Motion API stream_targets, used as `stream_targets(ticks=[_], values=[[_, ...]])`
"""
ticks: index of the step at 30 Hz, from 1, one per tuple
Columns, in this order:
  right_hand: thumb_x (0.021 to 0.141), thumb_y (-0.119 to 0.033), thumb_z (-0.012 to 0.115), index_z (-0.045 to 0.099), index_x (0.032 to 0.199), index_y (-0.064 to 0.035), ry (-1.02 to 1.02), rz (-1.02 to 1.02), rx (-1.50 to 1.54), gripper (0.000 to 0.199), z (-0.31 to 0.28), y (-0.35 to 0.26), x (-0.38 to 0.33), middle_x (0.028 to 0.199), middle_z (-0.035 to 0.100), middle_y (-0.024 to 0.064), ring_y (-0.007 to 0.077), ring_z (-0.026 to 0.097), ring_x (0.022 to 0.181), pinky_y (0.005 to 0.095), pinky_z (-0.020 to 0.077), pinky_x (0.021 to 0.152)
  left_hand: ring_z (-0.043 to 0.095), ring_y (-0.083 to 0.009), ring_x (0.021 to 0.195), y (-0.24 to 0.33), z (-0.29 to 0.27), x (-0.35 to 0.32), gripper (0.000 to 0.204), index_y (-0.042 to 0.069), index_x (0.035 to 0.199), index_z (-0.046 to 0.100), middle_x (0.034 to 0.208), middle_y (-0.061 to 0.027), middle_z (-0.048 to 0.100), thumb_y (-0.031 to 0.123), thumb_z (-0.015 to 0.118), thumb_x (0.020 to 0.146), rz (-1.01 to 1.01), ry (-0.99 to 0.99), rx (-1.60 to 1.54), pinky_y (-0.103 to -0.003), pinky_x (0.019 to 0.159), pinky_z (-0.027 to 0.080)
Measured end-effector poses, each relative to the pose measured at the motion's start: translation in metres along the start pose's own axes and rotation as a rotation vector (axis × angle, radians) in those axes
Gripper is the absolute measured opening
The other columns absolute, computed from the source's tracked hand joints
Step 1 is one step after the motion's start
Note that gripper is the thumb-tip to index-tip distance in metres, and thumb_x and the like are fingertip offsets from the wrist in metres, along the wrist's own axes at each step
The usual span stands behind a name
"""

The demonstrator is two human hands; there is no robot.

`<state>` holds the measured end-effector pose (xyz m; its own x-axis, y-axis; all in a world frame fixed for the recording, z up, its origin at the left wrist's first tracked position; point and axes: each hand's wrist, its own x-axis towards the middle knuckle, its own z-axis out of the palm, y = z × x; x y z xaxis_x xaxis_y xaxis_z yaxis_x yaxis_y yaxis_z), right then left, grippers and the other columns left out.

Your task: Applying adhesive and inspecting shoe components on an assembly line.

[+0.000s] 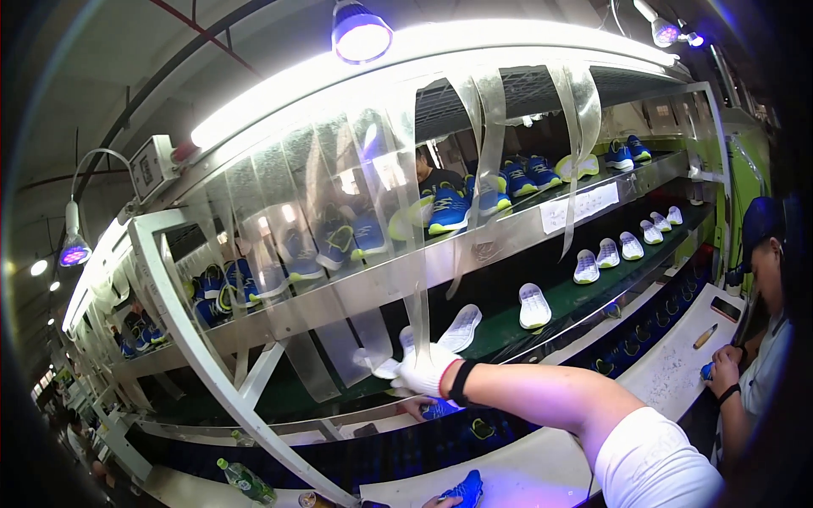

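My right hand (pixel 426 370), in a white glove with a black band at the wrist, reaches across to the middle shelf. Its fingers are closed at a white shoe sole (pixel 386 369), which is slightly blurred; the glove hides part of the grip. Another pale sole (pixel 408 339) shows just above the knuckles, and a larger white sole (pixel 460 328) lies to their right. At the lower edge my left hand (pixel 439 502), only partly in view, grips a blue shoe (pixel 466 489). Beneath the glove, another hand (pixel 416 408) is by a second blue shoe (pixel 439 410); whose it is, I cannot tell.
Several white soles, one (pixel 534 306) nearest, line the dark green belt (pixel 491 337). Blue shoes (pixel 449 209) stand on the upper shelf behind clear hanging strips (pixel 326 203). A white post (pixel 199 339) rises left, near a green bottle (pixel 246 481). A co-worker (pixel 766 339) sits right.
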<state>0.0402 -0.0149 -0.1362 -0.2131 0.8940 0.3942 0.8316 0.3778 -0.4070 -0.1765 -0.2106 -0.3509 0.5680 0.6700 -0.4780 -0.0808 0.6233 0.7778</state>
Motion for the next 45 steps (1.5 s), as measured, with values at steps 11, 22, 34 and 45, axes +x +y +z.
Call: stream_targets(ticks=[11,22,34,45], values=[[0.099,-0.023,0.071,0.069,0.111,-0.0049,0.303,-0.243,-0.176,0.022,-0.131,-0.050,-0.214,0.090,0.074,0.0160,0.0340,0.075,0.084,0.0453,0.0602,0.072,0.061,-0.0383,0.126,0.002,0.024,-0.021,0.032,0.002,0.123,0.065,0.128,-0.0234,0.066,0.016,0.070,0.095,0.483,0.201,1.697,-0.043,0.112,0.046],[0.091,-0.022,0.083,0.068,0.125,0.0034,0.107,0.543,0.586,0.044,0.037,-0.034,-0.429,0.099,0.078,0.0138,0.0205,0.077,0.095,0.0349,0.0612,0.086,0.064,-0.0400,0.116,-0.036,0.041,-0.022,0.043,0.001,0.134,0.056,0.127,-0.0228,0.066,0.033,0.065,0.106,0.970,0.106,1.044,-0.049,0.106,0.047],[0.083,-0.015,0.091,0.062,0.096,-0.0053,0.285,0.344,1.263,0.034,0.095,-0.057,-0.420,0.140,0.063,0.0281,0.0414,0.052,0.144,0.0552,0.0411,0.118,0.068,-0.0381,0.119,-0.066,0.039,-0.045,0.043,0.006,0.117,0.047,0.133,-0.0249,0.064,-0.008,0.077,0.090,1.085,0.064,0.761,-0.046,0.099,0.057],[0.095,-0.009,0.078,0.059,0.099,-0.0006,0.481,0.352,1.416,0.022,0.139,-0.084,-0.430,0.147,0.060,0.0302,0.0397,0.055,0.143,0.0518,0.0448,0.117,0.053,-0.0446,0.145,-0.092,0.041,-0.083,0.025,-0.001,0.115,0.053,0.142,-0.0353,0.062,0.007,0.073,0.101,0.907,-0.036,0.647,-0.051,0.120,0.041]])
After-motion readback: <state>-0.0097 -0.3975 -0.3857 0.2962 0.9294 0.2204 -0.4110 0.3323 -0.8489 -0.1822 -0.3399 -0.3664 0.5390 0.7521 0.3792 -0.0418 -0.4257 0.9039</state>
